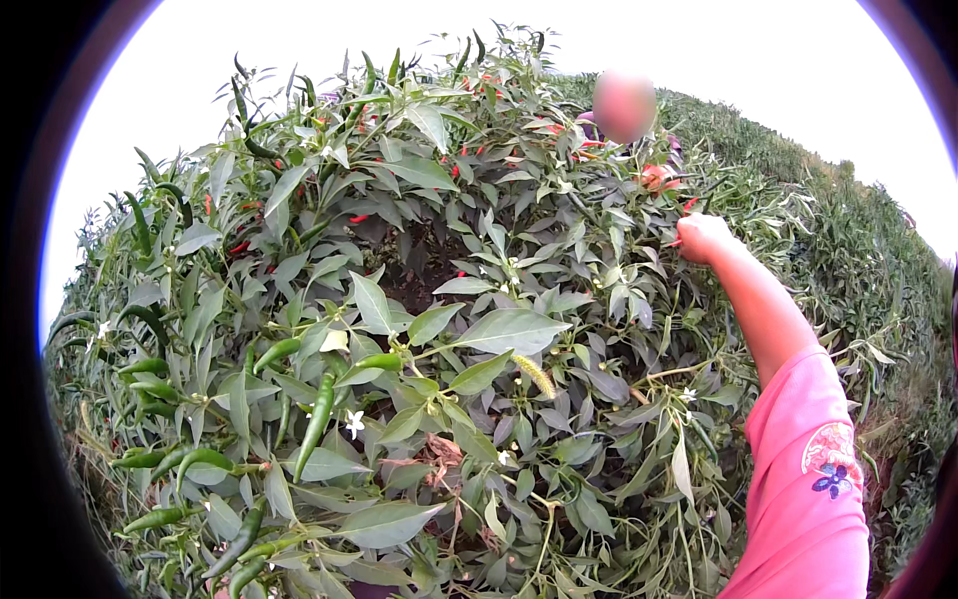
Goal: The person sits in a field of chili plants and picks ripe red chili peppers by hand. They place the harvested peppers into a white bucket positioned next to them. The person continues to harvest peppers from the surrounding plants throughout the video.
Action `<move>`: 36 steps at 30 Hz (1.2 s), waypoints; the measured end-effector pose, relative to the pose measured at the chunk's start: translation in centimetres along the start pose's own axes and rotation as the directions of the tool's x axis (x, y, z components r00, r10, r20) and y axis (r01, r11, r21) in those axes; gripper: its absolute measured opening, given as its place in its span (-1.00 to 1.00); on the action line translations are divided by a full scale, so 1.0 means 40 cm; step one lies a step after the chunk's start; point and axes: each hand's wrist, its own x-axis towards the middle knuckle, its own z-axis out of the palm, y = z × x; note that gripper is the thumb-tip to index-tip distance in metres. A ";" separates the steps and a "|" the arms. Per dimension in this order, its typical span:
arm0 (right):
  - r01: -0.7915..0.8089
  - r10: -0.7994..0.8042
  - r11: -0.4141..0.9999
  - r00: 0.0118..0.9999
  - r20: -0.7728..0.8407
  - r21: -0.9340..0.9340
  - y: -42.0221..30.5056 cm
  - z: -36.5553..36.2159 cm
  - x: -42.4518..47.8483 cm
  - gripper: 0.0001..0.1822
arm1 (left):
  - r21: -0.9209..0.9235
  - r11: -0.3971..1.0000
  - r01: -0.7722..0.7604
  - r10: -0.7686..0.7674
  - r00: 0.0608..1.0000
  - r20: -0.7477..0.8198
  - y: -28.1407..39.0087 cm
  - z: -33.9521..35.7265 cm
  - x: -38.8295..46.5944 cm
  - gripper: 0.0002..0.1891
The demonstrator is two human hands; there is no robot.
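Observation:
My right hand reaches out to the upper right side of a chili pepper plant, its fingers closed. A thin red chili pepper pokes out from the finger side of the fist. Another red chili shows just above the knuckles. Green leaves and stems press close around the hand. My left hand is out of view. Before me hang several long green chilies, among them one pointing down and a curved one at the lower left. Smaller red chilies show deeper among the leaves.
Another person is behind the plants at the upper right, mostly hidden by foliage. Beside them is a blurred reddish patch. White flowers, dry brown leaves and a bristly grass seed head sit among the branches. More crop rows stretch right.

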 end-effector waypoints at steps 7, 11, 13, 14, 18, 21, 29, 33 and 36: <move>-0.107 0.044 0.856 0.990 0.134 0.507 0.064 0.069 0.027 -0.70 | 0.036 0.999 0.021 -0.022 0.999 0.032 0.023 -0.005 0.003 -0.72; 0.037 -0.061 0.764 0.998 0.015 0.644 0.072 0.067 0.000 -0.79 | 0.099 0.993 0.069 -0.078 0.993 0.085 0.045 -0.022 0.001 -0.71; 0.085 -0.130 0.730 0.991 0.017 0.678 0.077 0.053 -0.010 -0.82 | 0.123 0.991 0.052 -0.062 0.995 0.074 0.064 -0.024 0.001 -0.72; 0.077 -0.178 0.707 0.981 0.072 0.703 0.079 0.044 -0.007 -0.82 | 0.134 0.990 0.045 -0.055 0.996 0.068 0.070 -0.024 0.002 -0.73; 0.026 -0.229 0.530 0.967 0.114 0.848 0.083 0.047 -0.012 -0.82 | 0.136 0.989 0.060 -0.070 0.995 0.067 0.047 -0.009 0.006 -0.75; 0.024 -0.217 0.611 0.966 0.138 0.791 0.069 0.053 -0.023 -0.69 | 0.124 0.990 0.073 -0.083 0.994 0.076 0.058 -0.010 0.010 -0.78; 0.179 -0.120 0.950 0.966 -0.230 0.256 0.026 0.075 -0.039 -0.90 | 0.033 0.999 0.040 -0.042 0.997 0.063 0.043 -0.002 0.006 -0.79; 0.328 -0.350 0.907 0.936 -0.040 -0.264 -0.044 0.010 -0.087 -0.91 | 0.063 0.996 0.056 -0.059 0.997 0.054 0.064 -0.016 0.004 -0.79; 0.269 -0.345 0.837 0.935 -0.078 -0.477 -0.029 0.067 -0.073 -0.88 | 0.039 0.999 -0.012 0.010 0.999 0.049 0.054 -0.006 0.018 -0.78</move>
